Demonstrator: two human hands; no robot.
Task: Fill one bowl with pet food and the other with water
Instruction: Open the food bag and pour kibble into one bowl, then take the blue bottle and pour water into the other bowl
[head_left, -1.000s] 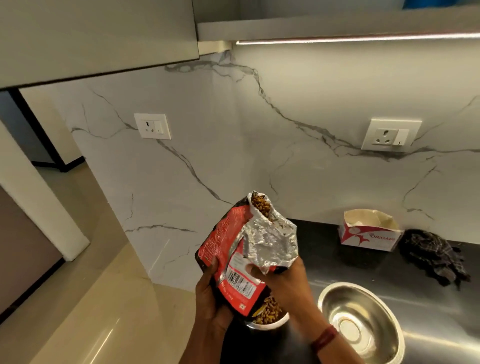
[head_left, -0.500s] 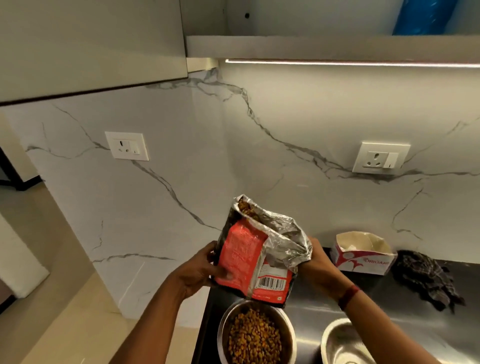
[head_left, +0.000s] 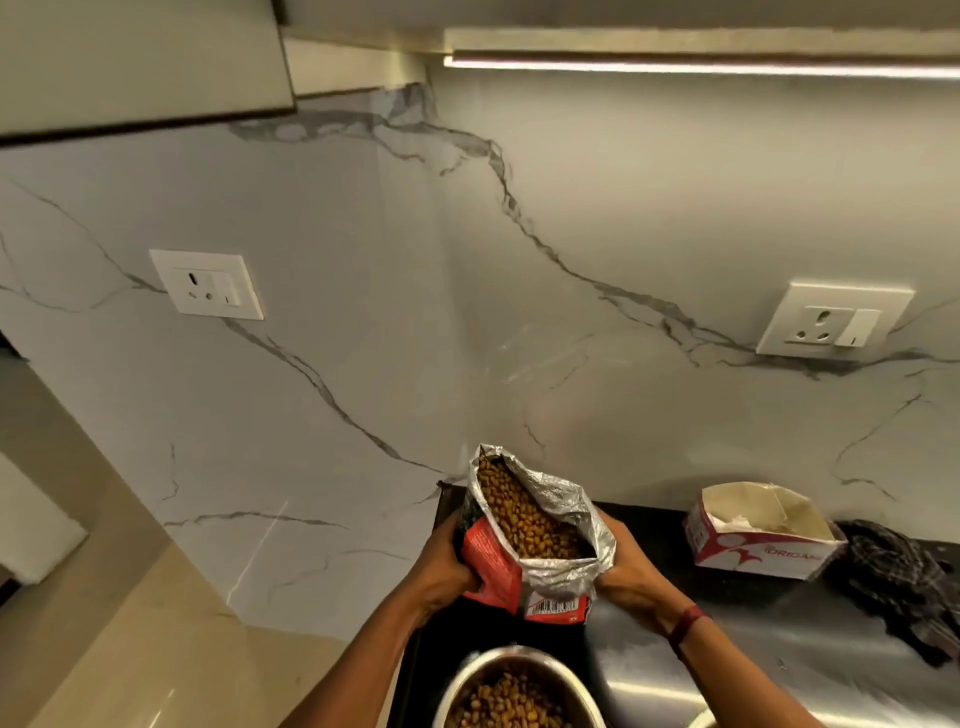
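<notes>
Head view: pet food bag (head_left: 491, 564), mouth open, kibble (head_left: 519, 514) near brim; gripped either side by left hand (head_left: 447, 566) and right hand (head_left: 628, 566), fingers curled round it, over desk (head_left: 753, 639). Filled bowl (head_left: 519, 653) just below. Hazard: spill over slack foil lip if tipped or squeezed.

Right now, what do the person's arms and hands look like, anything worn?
No sleeves or gloves show. The right hand has a dark red band round its wrist. The left hand has a bare wrist.
</notes>
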